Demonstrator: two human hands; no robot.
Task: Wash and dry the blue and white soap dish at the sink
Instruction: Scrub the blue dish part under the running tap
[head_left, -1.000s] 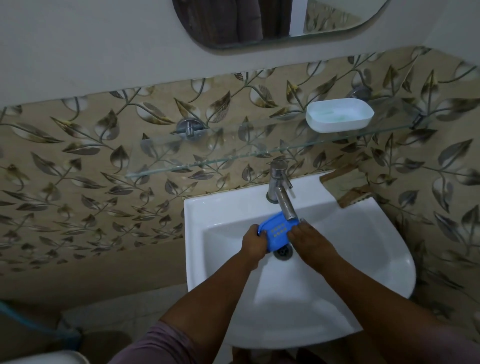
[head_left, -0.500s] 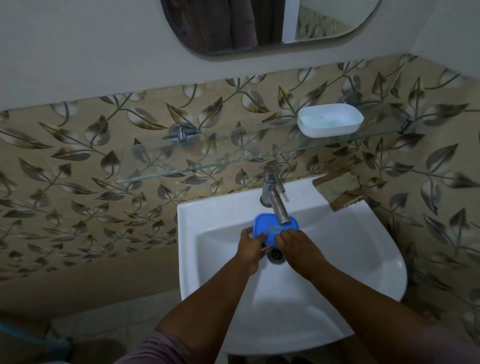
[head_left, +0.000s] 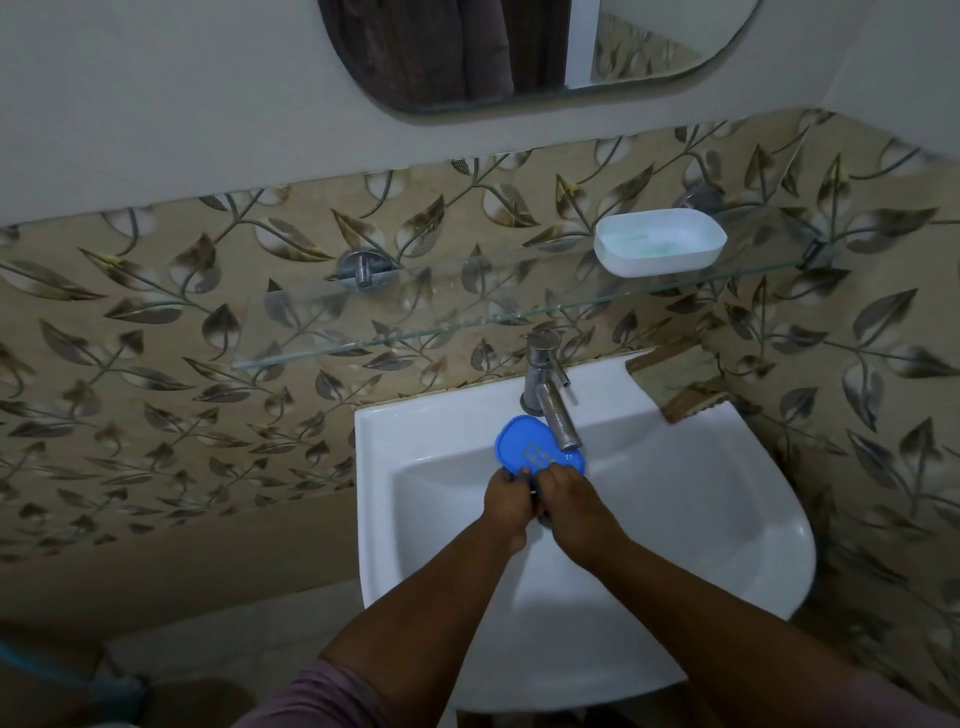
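Observation:
The blue soap dish part (head_left: 530, 448), an oval with slots, stands tilted over the white sink (head_left: 675, 519), just under the metal faucet (head_left: 550, 405) spout. My left hand (head_left: 506, 501) grips its near lower edge. My right hand (head_left: 574, 506) holds the same edge beside it, fingers curled on the blue plastic. The white soap dish part (head_left: 660, 241) sits on the glass shelf (head_left: 415, 327) above, with a greenish smear inside. I cannot tell whether water is running.
A mirror (head_left: 519, 52) hangs above the shelf. Leaf-patterned tiles cover the wall around the sink. A brown wooden piece (head_left: 691, 400) sits at the sink's back right corner. A blue hose (head_left: 31, 670) lies low on the left.
Both hands have slid toward the near edge of the blue part, and it has tipped up so more of its slotted face shows. The view has shifted slightly.

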